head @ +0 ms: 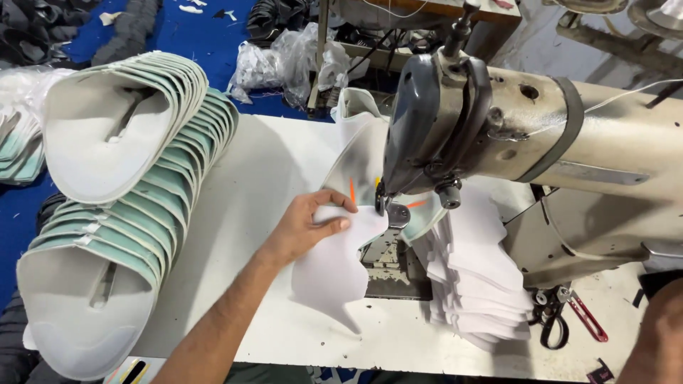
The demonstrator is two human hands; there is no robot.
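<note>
My left hand (307, 226) lies flat on a white fabric piece (334, 267), fingers pinching its upper edge right beside the presser foot (388, 210) of a grey industrial sewing machine (512, 135). A grey and mint shoe upper piece (356, 171) with an orange mark curves up behind the needle, joined to the white piece. Of my right hand only the forearm (658, 334) shows, at the bottom right corner; the hand itself is out of frame.
A tall nested stack of mint and grey shoe uppers (121, 199) fills the table's left side. A pile of white fabric pieces (477, 284) lies right of the needle plate. Red-handled scissors (569, 316) rest near the right edge. Plastic bags (284, 64) sit behind.
</note>
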